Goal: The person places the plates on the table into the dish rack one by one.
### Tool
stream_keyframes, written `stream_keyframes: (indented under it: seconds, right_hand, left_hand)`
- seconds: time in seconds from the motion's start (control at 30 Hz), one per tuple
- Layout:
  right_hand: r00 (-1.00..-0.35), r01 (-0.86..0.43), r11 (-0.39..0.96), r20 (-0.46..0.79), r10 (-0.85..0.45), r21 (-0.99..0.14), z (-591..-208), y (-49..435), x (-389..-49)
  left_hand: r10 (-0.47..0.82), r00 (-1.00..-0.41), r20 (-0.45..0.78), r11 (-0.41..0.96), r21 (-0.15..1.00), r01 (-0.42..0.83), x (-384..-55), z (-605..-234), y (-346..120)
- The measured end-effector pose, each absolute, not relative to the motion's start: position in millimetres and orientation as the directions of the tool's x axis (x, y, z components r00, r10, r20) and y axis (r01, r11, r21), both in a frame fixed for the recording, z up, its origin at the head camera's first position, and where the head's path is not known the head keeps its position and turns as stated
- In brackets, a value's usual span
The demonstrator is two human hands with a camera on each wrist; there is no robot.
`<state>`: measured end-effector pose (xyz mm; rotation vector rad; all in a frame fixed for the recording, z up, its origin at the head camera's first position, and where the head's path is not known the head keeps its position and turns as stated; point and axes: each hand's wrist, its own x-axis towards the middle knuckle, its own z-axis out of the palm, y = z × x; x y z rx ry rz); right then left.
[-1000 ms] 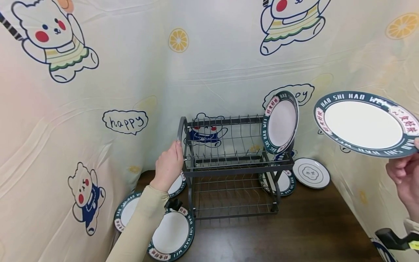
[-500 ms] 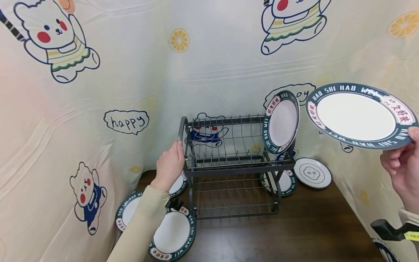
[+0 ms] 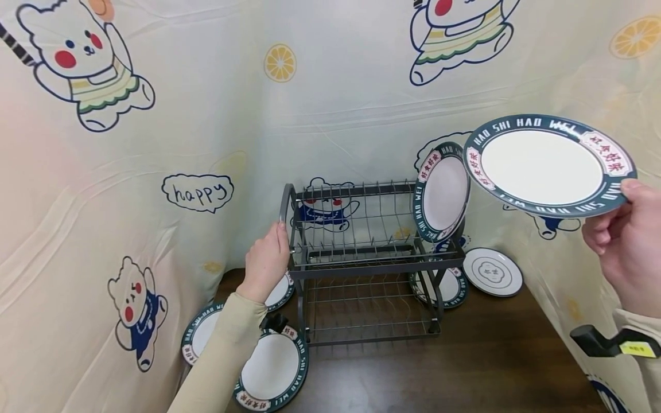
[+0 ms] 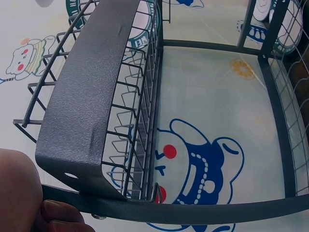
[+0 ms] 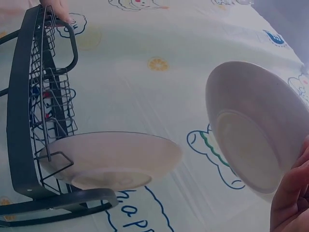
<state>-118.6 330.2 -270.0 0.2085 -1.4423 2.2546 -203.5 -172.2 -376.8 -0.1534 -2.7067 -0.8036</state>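
My left hand [image 3: 267, 261] grips the left side frame of a black two-tier dish rack [image 3: 377, 268]; in the left wrist view its fingers [image 4: 60, 212] curl at the dark metal bar. To the right of the rack, my right hand [image 3: 627, 241] pinches the rim of a white plate [image 3: 542, 166] with a green lettered border, thumb on top and fingers below. That plate is in the air, tilted, face up. Another green-rimmed plate [image 3: 445, 192] stands on edge at the right end of the upper tier. The right wrist view shows the undersides of both plates.
Green-rimmed plates lie on the brown table [image 3: 372, 378] left of the rack, among them a front plate [image 3: 271, 367]. Behind the rack's right side are a green-rimmed plate [image 3: 453, 287] and a white plate [image 3: 493, 272] with a line drawing. A printed curtain [image 3: 330, 86] surrounds the table.
My right hand has moved left and upward with its plate, which now slightly overlaps the racked plate in the head view. The left hand has stayed on the rack frame.
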Motion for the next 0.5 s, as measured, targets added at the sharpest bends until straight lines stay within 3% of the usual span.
stream_keyframes:
  seconds: [0.5]
  right_hand:
    - [-0.857,-0.488,-0.304,0.382,0.346,-0.818,-255,303,-132]
  left_hand:
    - [0.021,-0.944,0.328,0.839,0.508,0.195,-204,-377,-172]
